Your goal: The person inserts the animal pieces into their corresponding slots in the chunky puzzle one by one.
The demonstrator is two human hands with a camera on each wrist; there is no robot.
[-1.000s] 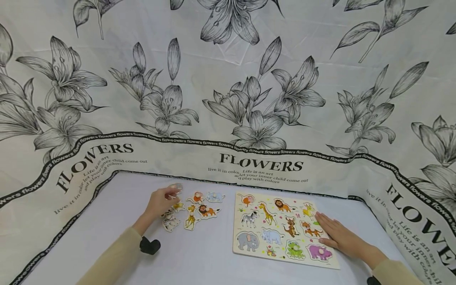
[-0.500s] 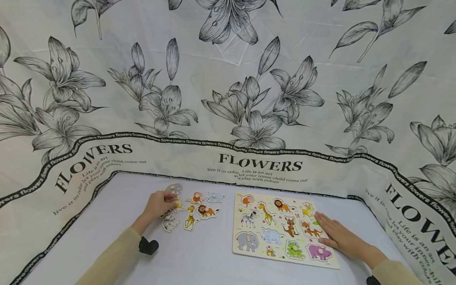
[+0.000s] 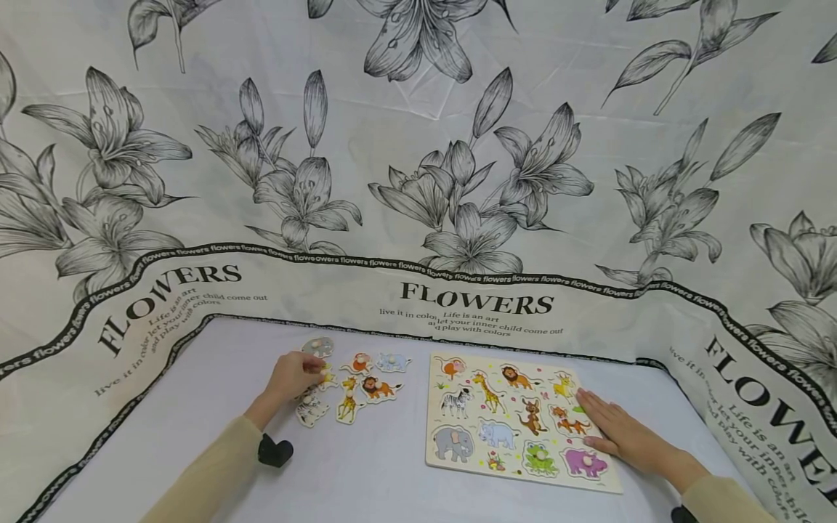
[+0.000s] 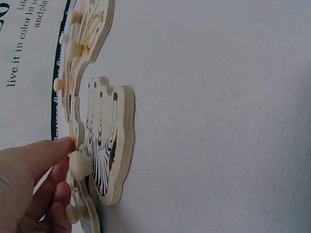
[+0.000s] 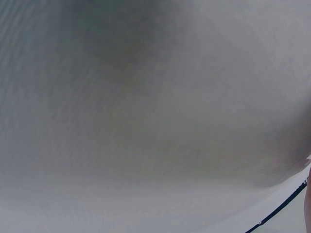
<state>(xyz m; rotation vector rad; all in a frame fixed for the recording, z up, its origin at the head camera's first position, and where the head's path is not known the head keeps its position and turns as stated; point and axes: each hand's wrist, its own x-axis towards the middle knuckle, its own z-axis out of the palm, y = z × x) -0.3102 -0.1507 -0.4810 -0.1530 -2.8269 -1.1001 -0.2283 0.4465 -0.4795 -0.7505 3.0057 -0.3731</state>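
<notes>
My left hand (image 3: 292,375) is over a loose group of knobbed wooden animal puzzle pieces, its thumb and fingertips pinching a yellow animal puzzle piece (image 3: 330,380) that they partly cover. Just beyond the fingers lies a grey elephant piece (image 3: 318,347). Nearer me is a zebra piece (image 3: 311,408), its pale knob (image 4: 80,166) close to the thumb in the left wrist view. A giraffe piece (image 3: 348,399) and a lion piece (image 3: 381,388) lie to the right. On the right edge of the wooden puzzle board (image 3: 516,483) my right hand (image 3: 624,432) rests with straight fingers.
A monkey piece (image 3: 360,362) and a blue rhino piece (image 3: 392,362) lie behind the lion. Frog (image 3: 540,459) and purple hippo (image 3: 585,463) pieces sit in the board. Flower-printed cloth (image 3: 471,218) rises behind the white tabletop (image 3: 366,472).
My left hand has let go of the elephant piece, which now lies flat at the back, and has moved slightly nearer to the yellow piece. The right hand stays on the board.
</notes>
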